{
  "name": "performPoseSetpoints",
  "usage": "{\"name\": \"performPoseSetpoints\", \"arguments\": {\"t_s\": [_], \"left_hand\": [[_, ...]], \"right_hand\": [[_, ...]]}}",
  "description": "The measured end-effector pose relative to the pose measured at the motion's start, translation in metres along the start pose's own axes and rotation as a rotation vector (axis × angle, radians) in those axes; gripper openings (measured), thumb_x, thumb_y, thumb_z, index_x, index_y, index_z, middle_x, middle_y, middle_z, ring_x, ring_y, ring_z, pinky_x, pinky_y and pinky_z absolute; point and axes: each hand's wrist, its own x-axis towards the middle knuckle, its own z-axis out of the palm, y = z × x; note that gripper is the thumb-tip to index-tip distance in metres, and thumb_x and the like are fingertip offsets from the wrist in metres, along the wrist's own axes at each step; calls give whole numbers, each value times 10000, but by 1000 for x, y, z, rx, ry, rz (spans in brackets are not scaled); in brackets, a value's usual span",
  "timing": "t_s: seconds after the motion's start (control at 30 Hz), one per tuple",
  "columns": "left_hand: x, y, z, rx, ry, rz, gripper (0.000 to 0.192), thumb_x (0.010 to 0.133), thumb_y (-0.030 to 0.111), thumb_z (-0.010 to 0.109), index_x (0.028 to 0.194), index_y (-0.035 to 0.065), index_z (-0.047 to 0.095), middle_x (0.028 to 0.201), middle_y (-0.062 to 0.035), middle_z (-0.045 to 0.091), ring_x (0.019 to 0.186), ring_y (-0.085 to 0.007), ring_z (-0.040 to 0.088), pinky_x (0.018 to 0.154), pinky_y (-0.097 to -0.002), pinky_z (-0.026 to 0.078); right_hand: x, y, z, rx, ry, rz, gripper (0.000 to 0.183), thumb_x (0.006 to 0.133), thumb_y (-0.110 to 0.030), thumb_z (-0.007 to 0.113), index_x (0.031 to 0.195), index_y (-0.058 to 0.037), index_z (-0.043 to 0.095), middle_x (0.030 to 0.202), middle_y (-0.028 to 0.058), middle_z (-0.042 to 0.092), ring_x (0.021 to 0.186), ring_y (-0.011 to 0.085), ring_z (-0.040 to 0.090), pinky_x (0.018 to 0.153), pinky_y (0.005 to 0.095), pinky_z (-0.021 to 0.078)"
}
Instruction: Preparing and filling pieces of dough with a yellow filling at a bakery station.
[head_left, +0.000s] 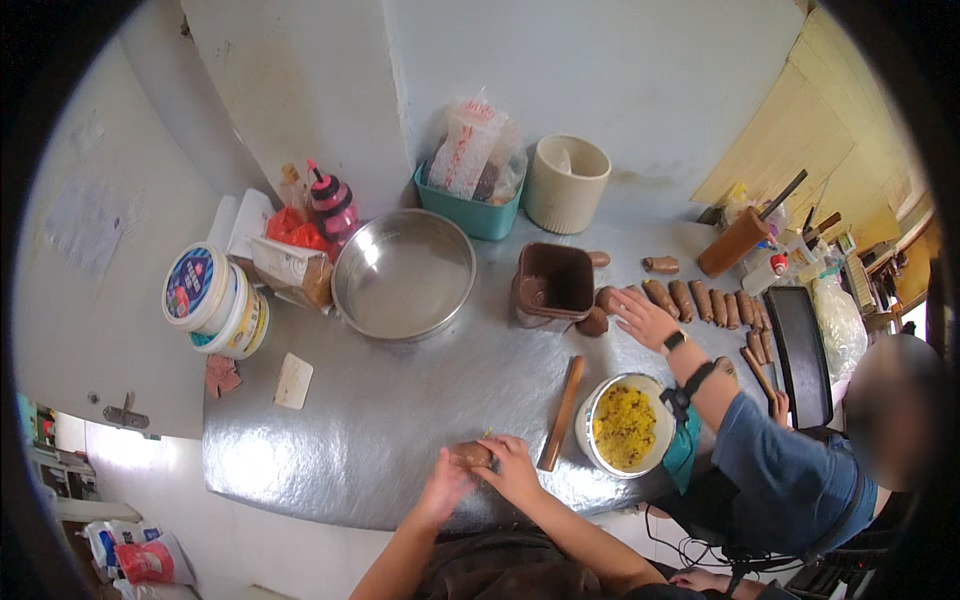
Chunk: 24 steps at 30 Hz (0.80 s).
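A brown piece of dough (470, 454) is held between my two hands, just above the near edge of the metal-topped table (330, 457). My left hand (448, 484) cups it from the left and below. My right hand (511, 463) has its fingers on the right side of it, so part of the dough is hidden. A small yellow bit shows just above the dough. To the right of my hands lies a wooden rolling pin (562, 414). Beyond it stands a white bowl (587, 442) of crumbly yellow filling (624, 426) with dark bits.
A co-worker's hand (643, 319) reaches over brown dough lumps (593, 322) near a brown square tub (555, 289). Rolled brown dough pieces (701, 301) lie beside a black baking tray (801, 356). Left are a round steel pan (405, 274), a white scraper (293, 381) and stacked tubs (217, 300).
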Motion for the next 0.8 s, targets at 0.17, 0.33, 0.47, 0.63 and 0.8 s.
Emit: {"name": "performPoseSetpoints", "arguments": {"t_s": [0.17, 0.33, 0.47, 0.63, 0.8], "left_hand": [[4, -8, -31, 1096, 610, 513, 770, 930, 418, 646, 1454, -62, 349, 1459, -304, 402, 1368, -440, 376, 1141, -545, 298], [31, -26, -5, 1215, 512, 660, 771, 822, 298, 772, 1414, -38, 409, 1423, -279, 436, 1342, -467, 376, 1136, -537, 299], [43, -30, -18, 1376, 347, 830, 568, 793, 169, 758, 1298, 43, 530, 1314, -177, 537, 1248, -409, 477, 1078, -505, 372], [25, -6, -39, 1344, 109, 891, 404, 792, 57, 726, 1182, 59, 616, 1193, -143, 612, 1106, -367, 580, 977, -462, 473], [0, 21, -60, 1316, -15, 1037, 419, 751, 26, 761, 1151, 78, 647, 1170, -128, 639, 1065, -348, 610, 923, -436, 509]], "right_hand": [[-17, 26, 10, -40, -15, -56, 631, 767, -299, 830, 1308, -87, 583, 1324, 185, 505, 1208, 389, 485, 1013, 464, 434], [-45, 46, -9, -146, 185, 118, 547, 810, -222, 768, 1264, -7, 549, 1284, 217, 517, 1205, 415, 479, 1039, 482, 401], [-49, 41, -5, -141, 208, 117, 551, 807, -179, 752, 1282, -20, 521, 1297, 207, 494, 1222, 408, 454, 1059, 502, 372], [-54, 38, -3, -283, 264, 125, 567, 798, -168, 748, 1294, -37, 507, 1357, 199, 446, 1276, 416, 413, 1089, 526, 344], [-78, 21, 9, -265, 373, 269, 570, 797, -153, 752, 1298, -25, 512, 1370, 208, 457, 1280, 424, 421, 1097, 511, 351]]}}
